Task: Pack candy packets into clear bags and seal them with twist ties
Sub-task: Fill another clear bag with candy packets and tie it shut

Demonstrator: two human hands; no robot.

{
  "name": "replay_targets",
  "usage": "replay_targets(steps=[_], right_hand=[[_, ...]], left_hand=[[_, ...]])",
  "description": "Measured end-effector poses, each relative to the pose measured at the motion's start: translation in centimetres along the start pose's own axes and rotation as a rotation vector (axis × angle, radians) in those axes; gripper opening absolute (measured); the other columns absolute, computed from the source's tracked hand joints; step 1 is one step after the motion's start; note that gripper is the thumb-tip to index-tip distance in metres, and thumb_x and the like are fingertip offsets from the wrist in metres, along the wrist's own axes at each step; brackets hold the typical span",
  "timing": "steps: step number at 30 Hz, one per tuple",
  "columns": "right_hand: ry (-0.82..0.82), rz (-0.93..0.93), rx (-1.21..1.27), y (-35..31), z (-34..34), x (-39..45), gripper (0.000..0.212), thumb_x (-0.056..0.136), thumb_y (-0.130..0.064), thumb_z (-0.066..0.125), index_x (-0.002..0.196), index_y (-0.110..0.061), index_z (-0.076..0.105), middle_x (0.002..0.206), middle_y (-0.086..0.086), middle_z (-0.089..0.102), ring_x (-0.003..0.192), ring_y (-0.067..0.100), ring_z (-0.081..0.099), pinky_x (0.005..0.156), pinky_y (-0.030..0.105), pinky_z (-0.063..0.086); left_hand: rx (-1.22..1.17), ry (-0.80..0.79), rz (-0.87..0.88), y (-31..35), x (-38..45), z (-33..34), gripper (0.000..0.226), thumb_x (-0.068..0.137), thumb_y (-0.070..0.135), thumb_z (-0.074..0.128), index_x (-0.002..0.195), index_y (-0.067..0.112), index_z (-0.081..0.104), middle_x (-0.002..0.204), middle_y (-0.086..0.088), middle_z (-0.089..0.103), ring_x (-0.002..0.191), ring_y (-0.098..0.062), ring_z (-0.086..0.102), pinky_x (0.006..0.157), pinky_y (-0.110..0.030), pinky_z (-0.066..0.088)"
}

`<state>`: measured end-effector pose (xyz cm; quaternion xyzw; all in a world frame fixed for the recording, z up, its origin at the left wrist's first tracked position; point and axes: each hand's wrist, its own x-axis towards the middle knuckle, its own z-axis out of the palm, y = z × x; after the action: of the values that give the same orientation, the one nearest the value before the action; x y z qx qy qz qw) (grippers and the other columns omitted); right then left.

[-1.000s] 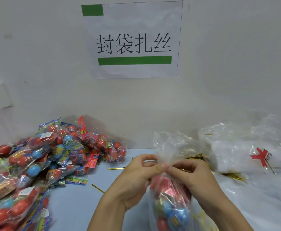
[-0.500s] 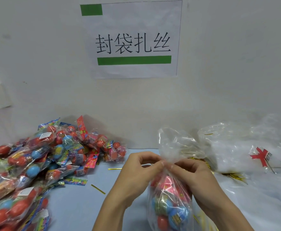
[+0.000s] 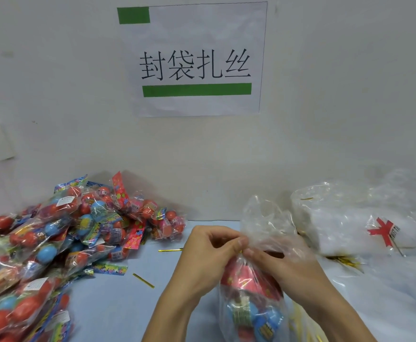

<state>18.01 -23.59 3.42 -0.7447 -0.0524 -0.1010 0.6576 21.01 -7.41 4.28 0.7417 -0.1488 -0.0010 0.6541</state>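
A clear bag (image 3: 250, 299) filled with red and blue candy packets stands on the table in front of me. Its gathered neck is pinched between my left hand (image 3: 209, 257) and my right hand (image 3: 283, 265), fingertips meeting at the neck. A short piece of gold twist tie (image 3: 240, 251) shows at the pinch point. The bag's loose top (image 3: 263, 218) flares up above my fingers. A large pile of candy packets (image 3: 61, 243) lies at the left.
Loose gold twist ties (image 3: 143, 280) lie on the blue table (image 3: 118, 309). A heap of clear bags (image 3: 355, 218) and a bundle of gold ties (image 3: 345, 260) sit at the right. A paper sign (image 3: 194, 58) hangs on the wall.
The bag's top has risen and spread above my fingers. Both hands stay pinched at the neck, with only small finger shifts.
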Motion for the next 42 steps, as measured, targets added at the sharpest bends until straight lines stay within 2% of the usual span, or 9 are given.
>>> replay_targets(steps=[4,8,15,20,24,27,34,37,42], right_hand=[[0.008,0.040,0.090,0.5,-0.1,0.3,0.017,0.063,-0.034,0.083,0.078,-0.028,0.082,0.084,-0.001,0.079,0.079,0.013,0.075,0.064,0.020,0.058],[0.033,0.125,0.133,1.3,-0.2,0.4,0.010,0.078,-0.018,0.080,0.081,-0.027,0.081,0.086,-0.002,0.078,0.081,0.013,0.075,0.068,0.025,0.054],[-0.117,-0.006,0.083,1.1,-0.2,0.6,0.013,0.071,-0.027,0.080,0.060,-0.025,0.074,0.063,-0.009,0.068,0.059,0.003,0.064,0.055,0.011,0.046],[-0.100,-0.155,-0.056,0.5,-0.1,0.5,0.055,0.069,-0.044,0.077,0.080,0.008,0.067,0.080,0.034,0.062,0.078,0.050,0.057,0.063,0.043,0.045],[-0.048,-0.100,-0.126,0.5,-0.1,0.6,0.012,0.081,-0.018,0.080,0.070,-0.018,0.076,0.071,0.007,0.071,0.074,0.027,0.069,0.064,0.044,0.050],[-0.050,0.008,-0.080,1.2,-0.4,0.7,0.030,0.083,-0.013,0.076,0.058,-0.029,0.072,0.064,-0.011,0.067,0.061,0.001,0.062,0.063,0.023,0.042],[-0.035,0.119,0.058,1.4,-0.3,0.6,0.013,0.085,-0.007,0.072,0.071,-0.007,0.073,0.080,0.022,0.068,0.073,0.024,0.063,0.072,0.039,0.049],[-0.031,0.143,0.112,1.6,-0.3,0.6,0.019,0.086,-0.002,0.068,0.067,-0.003,0.069,0.072,0.018,0.063,0.071,0.027,0.061,0.066,0.037,0.048],[-0.075,0.190,0.240,1.6,-0.1,0.6,0.016,0.084,-0.001,0.063,0.080,0.014,0.068,0.079,0.028,0.061,0.078,0.038,0.057,0.081,0.062,0.047]], left_hand=[[-0.062,-0.096,-0.039,-0.2,-0.2,-1.0,0.018,0.091,0.003,0.065,0.091,0.012,0.080,0.090,-0.005,0.077,0.089,-0.015,0.072,0.079,-0.025,0.056],[-0.100,-0.053,-0.050,-0.2,-0.2,-1.3,0.014,0.090,0.010,0.068,0.082,0.015,0.079,0.085,-0.006,0.076,0.084,-0.014,0.071,0.076,-0.022,0.056],[-0.084,0.009,0.016,0.3,-0.1,-0.3,0.009,0.085,0.016,0.075,0.077,0.017,0.077,0.075,-0.001,0.072,0.072,-0.011,0.065,0.067,-0.020,0.052],[-0.131,0.013,-0.015,0.4,0.0,0.5,0.014,0.084,0.011,0.075,0.073,0.019,0.080,0.075,-0.004,0.075,0.072,-0.014,0.069,0.070,-0.024,0.055],[-0.149,-0.025,-0.050,0.3,0.0,0.0,0.017,0.090,0.010,0.069,0.078,0.015,0.080,0.072,-0.002,0.074,0.069,-0.010,0.068,0.066,-0.019,0.051],[-0.207,-0.027,-0.044,0.1,-0.1,-0.8,0.012,0.092,0.009,0.066,0.086,0.008,0.076,0.075,-0.009,0.073,0.073,-0.017,0.070,0.069,-0.021,0.054],[-0.074,-0.153,0.064,0.2,-0.5,-2.2,0.013,0.083,-0.001,0.073,0.084,0.010,0.079,0.086,-0.008,0.076,0.085,-0.017,0.072,0.078,-0.022,0.054],[-0.011,-0.203,0.058,0.3,-0.5,-2.0,0.014,0.079,-0.001,0.077,0.085,0.011,0.079,0.088,-0.006,0.077,0.090,-0.019,0.072,0.079,-0.022,0.055],[0.038,-0.174,0.072,0.3,-0.3,-1.2,0.010,0.080,0.001,0.077,0.082,0.011,0.079,0.085,-0.004,0.077,0.086,-0.018,0.072,0.077,-0.023,0.057]])
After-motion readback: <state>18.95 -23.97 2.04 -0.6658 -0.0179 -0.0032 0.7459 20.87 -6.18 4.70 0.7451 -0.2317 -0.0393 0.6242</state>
